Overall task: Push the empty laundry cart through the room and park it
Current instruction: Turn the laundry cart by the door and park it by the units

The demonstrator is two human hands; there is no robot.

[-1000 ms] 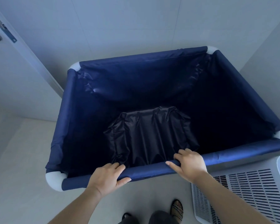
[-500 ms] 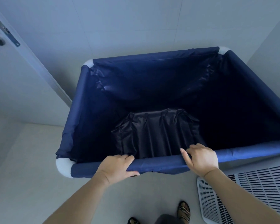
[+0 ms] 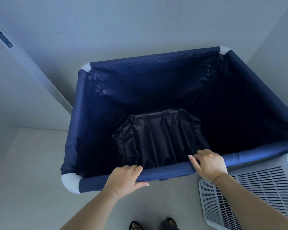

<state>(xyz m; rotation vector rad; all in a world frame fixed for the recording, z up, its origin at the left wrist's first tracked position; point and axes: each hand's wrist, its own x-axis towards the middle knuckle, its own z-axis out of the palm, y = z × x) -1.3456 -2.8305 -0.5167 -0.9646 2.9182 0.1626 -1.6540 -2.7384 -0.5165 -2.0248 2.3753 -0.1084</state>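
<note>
Near the corner wall (image 3: 140,22), gripping the cart (image 3: 153,61) rail with left hand (image 3: 123,178) and right hand (image 3: 208,165) apart, fingers curled over it; seemingly finishing parking it, empty, beside a vented unit (image 3: 256,188), only awaiting letting go.

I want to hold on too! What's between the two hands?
In the head view, just a bare stretch of the laundry cart's blue rim lies between the left hand and the right hand.
</note>
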